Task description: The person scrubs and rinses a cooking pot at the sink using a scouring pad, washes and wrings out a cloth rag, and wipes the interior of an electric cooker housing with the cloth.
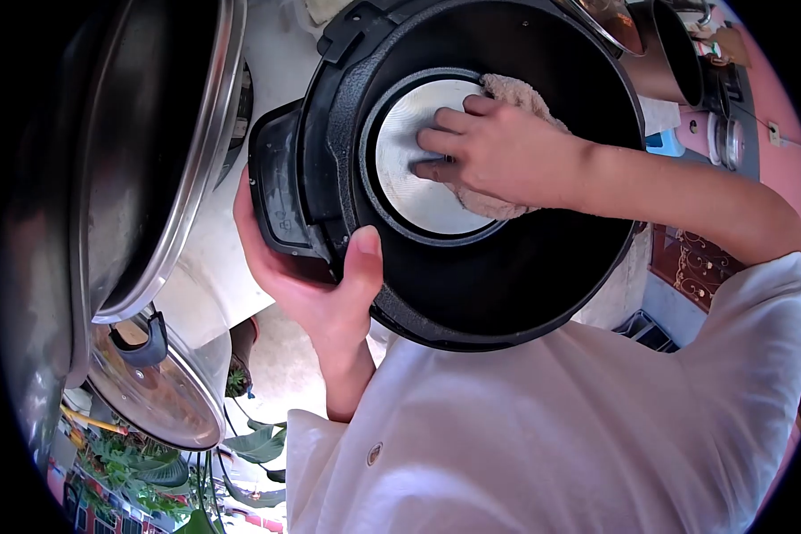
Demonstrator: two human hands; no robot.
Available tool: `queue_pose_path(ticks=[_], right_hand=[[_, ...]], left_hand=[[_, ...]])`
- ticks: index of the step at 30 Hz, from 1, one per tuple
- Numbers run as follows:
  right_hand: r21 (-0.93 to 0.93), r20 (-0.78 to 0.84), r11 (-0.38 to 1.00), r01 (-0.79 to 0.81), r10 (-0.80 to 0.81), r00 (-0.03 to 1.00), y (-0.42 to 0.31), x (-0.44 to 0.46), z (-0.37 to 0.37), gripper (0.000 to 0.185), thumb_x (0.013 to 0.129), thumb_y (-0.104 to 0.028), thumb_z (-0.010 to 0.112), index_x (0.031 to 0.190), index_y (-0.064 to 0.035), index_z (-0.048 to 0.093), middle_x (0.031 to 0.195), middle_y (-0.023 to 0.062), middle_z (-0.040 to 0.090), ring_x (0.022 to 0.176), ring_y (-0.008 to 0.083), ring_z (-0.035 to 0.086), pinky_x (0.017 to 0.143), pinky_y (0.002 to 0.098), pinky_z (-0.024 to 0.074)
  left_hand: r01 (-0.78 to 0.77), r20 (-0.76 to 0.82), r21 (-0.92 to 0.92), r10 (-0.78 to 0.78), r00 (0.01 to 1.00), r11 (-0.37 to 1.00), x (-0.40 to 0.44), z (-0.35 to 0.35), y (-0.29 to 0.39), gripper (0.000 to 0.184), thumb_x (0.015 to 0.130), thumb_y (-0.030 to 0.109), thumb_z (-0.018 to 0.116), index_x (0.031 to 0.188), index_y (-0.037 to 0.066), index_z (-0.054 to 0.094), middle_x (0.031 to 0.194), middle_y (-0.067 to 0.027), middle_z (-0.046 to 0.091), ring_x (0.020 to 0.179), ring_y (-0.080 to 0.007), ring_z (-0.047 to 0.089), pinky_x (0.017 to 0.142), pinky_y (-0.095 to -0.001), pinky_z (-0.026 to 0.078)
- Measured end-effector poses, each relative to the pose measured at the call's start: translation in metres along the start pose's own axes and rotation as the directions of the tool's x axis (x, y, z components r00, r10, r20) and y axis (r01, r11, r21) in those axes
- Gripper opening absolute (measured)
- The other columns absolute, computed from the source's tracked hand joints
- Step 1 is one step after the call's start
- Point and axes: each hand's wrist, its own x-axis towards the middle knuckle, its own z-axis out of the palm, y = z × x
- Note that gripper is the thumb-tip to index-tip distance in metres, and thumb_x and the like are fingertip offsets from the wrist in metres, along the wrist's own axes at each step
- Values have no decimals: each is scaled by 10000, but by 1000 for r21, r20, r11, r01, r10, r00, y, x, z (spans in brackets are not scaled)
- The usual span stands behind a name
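A black electric cooker body (343, 133) is tilted toward me, with its round opening facing up at the camera. Inside at its bottom is a shiny silver heating plate (400, 169). My right hand (507, 151) reaches in over that plate, fingers curled, pressing a beige cloth (516, 93) on its right side. My left hand (316, 303) grips the cooker's outer edge below the side handle (280, 191), thumb over the rim and fingers behind, partly hidden.
At the left stands a large metal pot or lid (165, 178), with a glass lid (156, 392) below it. Dark pots (667, 53) sit at the upper right. Green plants (151, 472) show at lower left. My white shirt (543, 436) is just below the cooker.
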Motion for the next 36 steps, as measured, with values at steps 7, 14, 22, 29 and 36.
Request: queue_pose_path(ticks=[7, 14, 22, 29, 36], right_hand=[[-199, 124, 976, 86, -62, 990, -1, 13, -39, 344, 747, -215, 568, 1084, -170, 624, 1003, -5, 491, 976, 142, 491, 810, 262, 443], [-143, 361, 923, -356, 384, 850, -24, -21, -63, 603, 702, -332, 714, 1193, -90, 461, 1184, 121, 433, 1119, 279, 449, 848, 371, 446], [-31, 305, 929, -368, 360, 882, -9, -6, -31, 393, 770, -102, 609, 1118, -33, 439, 1082, 196, 471, 989, 352, 553, 780, 390, 507], [653, -81, 755, -57, 144, 986, -19, 38, -1, 317, 783, -180, 619, 1031, -25, 497, 1026, 139, 484, 1009, 316, 458, 885, 386, 395], [663, 225, 701, 262, -520, 824, -23, 11, -17, 365, 664, -55, 673, 998, -23, 527, 1093, 93, 496, 1099, 261, 417, 953, 336, 360]], left_hand=[[-5, 11, -53, 6, 1000, 999, 0, 4, 1, 808, 606, 137, 724, 1279, -68, 325, 1165, -148, 480, 1071, -217, 491, 963, -317, 342], [11, 22, -118, -8, 1000, 993, 0, 4, -1, 805, 608, 115, 723, 1281, -67, 320, 1153, -145, 494, 1064, -214, 503, 954, -315, 355], [13, 38, -136, -7, 999, 991, 0, 4, -1, 798, 606, 79, 704, 1285, -66, 311, 1163, -148, 493, 1074, -216, 503, 957, -318, 360], [46, 1, -115, -46, 999, 992, -2, 5, 1, 797, 618, 95, 721, 1286, -59, 315, 1174, -145, 485, 1075, -211, 502, 957, -319, 362], [33, 0, -82, -33, 999, 996, -2, 1, -3, 792, 617, 118, 750, 1277, -34, 339, 1160, -142, 491, 1050, -216, 522, 936, -317, 396]])
